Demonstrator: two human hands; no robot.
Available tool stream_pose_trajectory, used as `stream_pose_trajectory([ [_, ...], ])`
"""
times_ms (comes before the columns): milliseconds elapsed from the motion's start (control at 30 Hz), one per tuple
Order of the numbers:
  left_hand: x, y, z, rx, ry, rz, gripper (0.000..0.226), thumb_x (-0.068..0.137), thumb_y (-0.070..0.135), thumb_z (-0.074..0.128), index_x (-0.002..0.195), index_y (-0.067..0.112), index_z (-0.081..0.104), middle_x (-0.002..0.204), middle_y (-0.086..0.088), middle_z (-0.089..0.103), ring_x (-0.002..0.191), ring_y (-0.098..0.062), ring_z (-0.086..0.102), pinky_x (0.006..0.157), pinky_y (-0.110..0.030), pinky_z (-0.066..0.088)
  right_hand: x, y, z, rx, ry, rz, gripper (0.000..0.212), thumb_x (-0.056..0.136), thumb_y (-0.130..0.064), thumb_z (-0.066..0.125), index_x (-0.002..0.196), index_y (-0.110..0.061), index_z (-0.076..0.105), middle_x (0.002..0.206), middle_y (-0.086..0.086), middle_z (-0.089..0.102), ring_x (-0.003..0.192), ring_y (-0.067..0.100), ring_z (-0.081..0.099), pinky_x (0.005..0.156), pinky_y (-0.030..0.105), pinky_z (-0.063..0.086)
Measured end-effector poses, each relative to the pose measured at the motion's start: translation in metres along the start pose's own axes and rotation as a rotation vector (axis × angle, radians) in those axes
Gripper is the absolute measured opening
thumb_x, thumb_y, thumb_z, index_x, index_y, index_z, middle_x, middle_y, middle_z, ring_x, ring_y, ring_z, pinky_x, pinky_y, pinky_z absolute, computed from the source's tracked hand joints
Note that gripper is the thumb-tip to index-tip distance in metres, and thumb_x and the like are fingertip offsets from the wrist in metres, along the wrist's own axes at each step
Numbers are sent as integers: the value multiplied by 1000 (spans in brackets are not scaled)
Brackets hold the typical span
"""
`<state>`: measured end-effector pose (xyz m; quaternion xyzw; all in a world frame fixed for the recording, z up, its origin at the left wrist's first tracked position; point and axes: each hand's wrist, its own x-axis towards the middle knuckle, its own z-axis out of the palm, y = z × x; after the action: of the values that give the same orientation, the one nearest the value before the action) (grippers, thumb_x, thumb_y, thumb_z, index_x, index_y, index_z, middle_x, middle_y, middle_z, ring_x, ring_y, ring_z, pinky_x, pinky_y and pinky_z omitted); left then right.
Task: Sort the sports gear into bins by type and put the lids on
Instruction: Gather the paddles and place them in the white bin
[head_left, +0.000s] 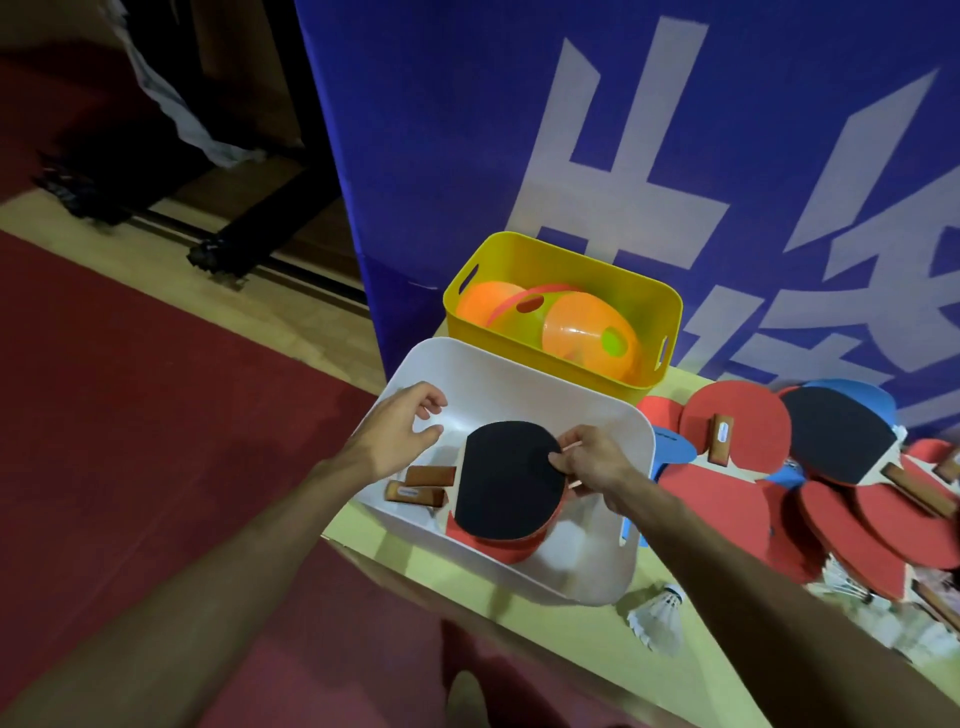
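A: Head view: white bin (519, 364), smooth plastic, rounded corners, slot handle in the near wall. Paddles are stacked flat inside it
B: Top one?
A: black-faced paddle (506, 478), matte rubber, oval blade, red rubber showing under its edge. Two wooden handles (415, 491) poke out to its left, one with a small label
B: Other bin?
A: yellow bin (550, 260), same shape, touching the white one's far side. Glossy orange discs (582, 327) with centre holes lie in it
B: Unsorted gear?
A: loose paddles (737, 431), red, black and blue faces, overlapping in a heap to the right of the white bin. A white feathered shuttlecock (657, 618) lies near the bin's front corner, more half hidden under the heap
B: Surface, room?
A: pale yellow-green tabletop (545, 631), white bin set at its corner. Dark red floor (130, 415) with a wood strip. Blue banner (441, 130) with large white characters stands behind the bins
B: Hands?
A: right hand (592, 457) pinches the black-faced paddle's right edge, thumb on top, wrist bent down into the bin. left hand (395, 436) hovers over the bin's left rim, fingers loosely curled, holding nothing
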<state>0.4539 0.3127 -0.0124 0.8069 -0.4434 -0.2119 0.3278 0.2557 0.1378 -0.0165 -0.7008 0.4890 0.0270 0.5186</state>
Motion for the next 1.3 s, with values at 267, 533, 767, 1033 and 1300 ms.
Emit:
stream_pose_trajectory([
  [267,-14,12,12,-110,22,-61,19,86,16,64,99,28,58,103,11,62,95,-5,60,88,-26,49,8,21,27,-362,-66,48,37,85,-14,55,120,-1,55,120,18,60,108,34,60,92,42,52],
  [533,-6,68,42,-174,-46,-38,18,88,15,62,100,28,58,109,7,62,98,-12,60,88,-25,48,-7,-5,-27,-256,6,-232,19,87,-9,57,103,-6,68,101,13,69,98,30,66,90,42,53],
  [767,4,162,83,-300,-60,50,20,88,6,58,101,20,61,103,5,63,91,-9,59,79,-9,43,-27,15,-125,-27,126,-345,14,92,-8,55,99,-10,67,94,8,68,85,23,67,77,38,58],
  [1033,14,254,161,-284,-190,112,20,87,9,61,91,28,58,99,3,63,87,-12,60,76,-20,49,-32,115,-225,183,255,-215,18,88,1,54,87,-12,66,77,6,65,68,22,62,64,34,54],
  [1300,25,270,254,-385,-169,-270,14,88,3,56,96,13,57,95,-4,60,83,-14,57,67,-17,41,-30,222,-283,278,340,-45,19,90,-2,52,86,-17,63,83,10,65,69,22,60,60,31,50],
])
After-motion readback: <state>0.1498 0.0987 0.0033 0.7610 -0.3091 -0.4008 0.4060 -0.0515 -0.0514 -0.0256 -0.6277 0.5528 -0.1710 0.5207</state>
